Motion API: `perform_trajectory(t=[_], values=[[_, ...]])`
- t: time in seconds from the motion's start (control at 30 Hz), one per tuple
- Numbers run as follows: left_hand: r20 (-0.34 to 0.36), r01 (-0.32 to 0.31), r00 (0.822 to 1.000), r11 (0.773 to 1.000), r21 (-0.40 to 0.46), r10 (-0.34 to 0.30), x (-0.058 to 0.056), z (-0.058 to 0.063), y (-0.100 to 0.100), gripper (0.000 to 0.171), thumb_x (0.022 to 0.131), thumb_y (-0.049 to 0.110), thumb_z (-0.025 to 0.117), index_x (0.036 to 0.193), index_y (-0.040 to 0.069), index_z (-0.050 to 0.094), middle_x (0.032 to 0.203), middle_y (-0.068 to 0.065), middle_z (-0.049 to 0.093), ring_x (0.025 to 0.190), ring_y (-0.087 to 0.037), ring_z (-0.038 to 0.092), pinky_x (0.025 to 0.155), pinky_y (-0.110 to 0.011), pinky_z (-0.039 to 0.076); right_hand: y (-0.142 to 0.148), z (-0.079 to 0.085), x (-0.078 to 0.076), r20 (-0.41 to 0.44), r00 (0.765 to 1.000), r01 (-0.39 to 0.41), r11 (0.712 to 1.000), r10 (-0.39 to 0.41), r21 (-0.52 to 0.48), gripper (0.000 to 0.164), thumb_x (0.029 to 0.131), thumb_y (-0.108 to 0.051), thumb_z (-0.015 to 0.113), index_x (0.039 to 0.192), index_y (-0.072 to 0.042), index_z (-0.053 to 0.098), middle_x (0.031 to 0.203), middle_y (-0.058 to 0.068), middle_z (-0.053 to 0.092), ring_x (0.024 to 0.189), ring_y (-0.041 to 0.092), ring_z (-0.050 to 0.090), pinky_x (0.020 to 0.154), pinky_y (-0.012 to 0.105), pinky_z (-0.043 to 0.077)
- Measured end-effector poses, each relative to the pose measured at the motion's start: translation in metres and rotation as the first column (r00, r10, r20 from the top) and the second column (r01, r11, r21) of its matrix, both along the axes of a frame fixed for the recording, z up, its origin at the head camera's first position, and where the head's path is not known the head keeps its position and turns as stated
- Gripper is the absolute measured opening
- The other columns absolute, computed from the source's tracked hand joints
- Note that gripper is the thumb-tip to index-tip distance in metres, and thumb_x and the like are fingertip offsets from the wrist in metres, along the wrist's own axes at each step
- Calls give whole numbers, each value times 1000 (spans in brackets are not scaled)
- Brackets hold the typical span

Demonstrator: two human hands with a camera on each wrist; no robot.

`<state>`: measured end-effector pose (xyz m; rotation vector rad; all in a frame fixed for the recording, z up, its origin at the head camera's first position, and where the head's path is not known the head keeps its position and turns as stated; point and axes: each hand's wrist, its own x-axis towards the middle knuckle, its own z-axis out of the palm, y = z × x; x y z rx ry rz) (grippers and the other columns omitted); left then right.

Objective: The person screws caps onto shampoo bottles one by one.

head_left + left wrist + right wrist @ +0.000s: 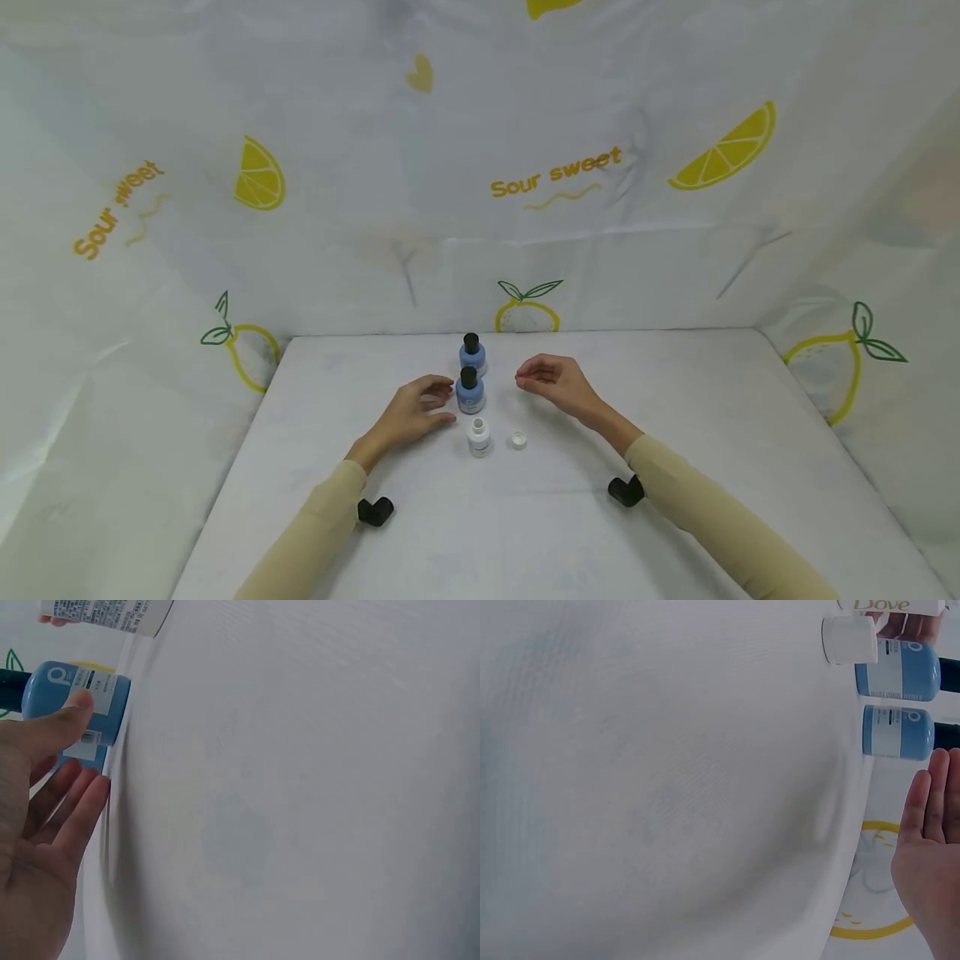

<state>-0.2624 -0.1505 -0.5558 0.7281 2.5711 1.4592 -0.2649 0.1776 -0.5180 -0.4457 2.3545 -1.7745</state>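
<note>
Two blue bottles with black caps stand one behind the other, the front bottle nearer me and the back bottle behind it. My left hand is at the left of the front one, thumb and fingers spread; whether it touches is hard to tell. To the right of the back bottle, my right hand hovers with loosely bent fingers and nothing visible in them. Nearest me stands a small uncapped white bottle, its Dove label showing in the right wrist view. A white cap lies beside it.
All the bottles stand on a white-covered table. A pale curtain with lemon prints hangs behind and along both sides. Black wrist mounts stick out from the sleeves.
</note>
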Motion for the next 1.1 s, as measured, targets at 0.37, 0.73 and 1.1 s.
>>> perform_trajectory(t=[0.37, 0.73, 1.1], values=[[16, 135, 991, 991, -19, -135, 31, -5, 4, 49, 88, 13, 91, 132, 2, 70, 130, -14, 76, 119, -29, 77, 105, -28, 64, 12, -2, 8, 70, 983, -171, 985, 168, 34, 27, 102, -7, 72, 127, 4, 71, 130, 34, 70, 104, 9, 73, 92, 15, 62], [8, 223, 975, 975, -6, -223, 41, -11, 29, 53, 91, 8, 87, 138, -4, 66, 135, -18, 75, 122, -34, 77, 107, -32, 64, 17, -10, 13, 110, 955, -283, 958, 276, 53, 33, 99, -9, 77, 129, 4, 71, 128, 30, 73, 105, 9, 74, 96, 14, 60], [-15, 229, 973, 972, -42, -230, 43, -6, 31, 47, 92, 8, 87, 135, 1, 70, 131, -13, 77, 118, -28, 78, 105, -31, 65, 25, -25, 21, 75, 950, -310, 947, 304, 86, 33, 98, -6, 77, 128, 5, 71, 126, 28, 74, 107, 14, 75, 96, 15, 61]])
